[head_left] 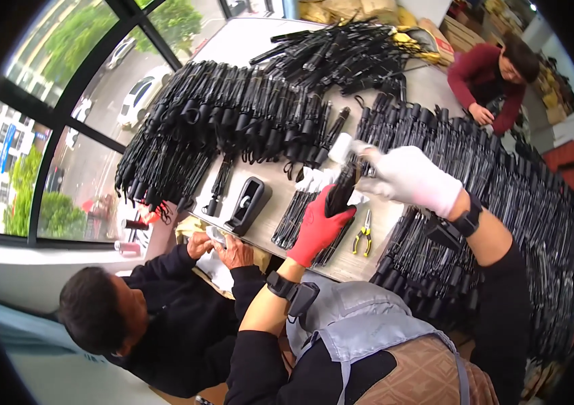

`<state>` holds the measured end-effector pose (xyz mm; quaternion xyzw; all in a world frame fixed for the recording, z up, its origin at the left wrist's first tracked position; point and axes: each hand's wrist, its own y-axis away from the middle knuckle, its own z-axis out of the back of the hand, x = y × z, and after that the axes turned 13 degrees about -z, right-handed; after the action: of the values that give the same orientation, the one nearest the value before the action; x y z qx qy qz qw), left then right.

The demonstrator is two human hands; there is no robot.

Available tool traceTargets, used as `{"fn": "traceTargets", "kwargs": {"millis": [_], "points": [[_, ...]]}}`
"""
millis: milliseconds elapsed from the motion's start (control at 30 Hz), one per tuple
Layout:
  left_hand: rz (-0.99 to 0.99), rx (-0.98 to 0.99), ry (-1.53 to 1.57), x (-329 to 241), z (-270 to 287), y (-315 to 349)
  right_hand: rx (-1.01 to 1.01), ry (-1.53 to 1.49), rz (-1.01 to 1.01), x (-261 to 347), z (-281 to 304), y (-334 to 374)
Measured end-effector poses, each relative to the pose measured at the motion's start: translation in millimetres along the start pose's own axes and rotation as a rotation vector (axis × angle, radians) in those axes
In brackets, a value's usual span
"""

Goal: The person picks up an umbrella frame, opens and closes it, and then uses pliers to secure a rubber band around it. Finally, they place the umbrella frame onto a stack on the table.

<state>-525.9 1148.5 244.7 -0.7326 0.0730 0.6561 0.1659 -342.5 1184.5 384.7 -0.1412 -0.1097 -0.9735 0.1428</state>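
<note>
My left hand, in a red glove, is closed around a dark, slim bundle that looks like a folded umbrella frame. A white cylinder shows at its upper end; whether it is attached, I cannot tell. Beside that end is my right hand in a white glove, its fingertips smeared by motion. Under my left hand lies a row of thin black umbrella frames with white pieces at their far ends. Yellow-and-black pliers lie on the table right of my left hand.
Black umbrella frames stand stacked at the left and right, with a loose heap at the back. A black tape dispenser stands left. One co-worker sits close on my left; another is at the far right.
</note>
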Motion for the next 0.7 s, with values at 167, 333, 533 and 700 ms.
{"fn": "traceTargets", "kwargs": {"millis": [167,333,533,700], "points": [[-0.099,0.039,-0.152,24,9,7,0.266,-0.149,-0.042,-7,-9,-13],[0.322,-0.132,0.803,22,-2,1,0.654,-1.148,-0.405,-50,-121,6],[0.591,-0.307,1.031,60,10,25,0.606,-1.612,-0.55,-50,-175,14],[0.585,-0.24,1.018,54,6,35,0.531,-1.583,-0.535,-54,-182,21]]}}
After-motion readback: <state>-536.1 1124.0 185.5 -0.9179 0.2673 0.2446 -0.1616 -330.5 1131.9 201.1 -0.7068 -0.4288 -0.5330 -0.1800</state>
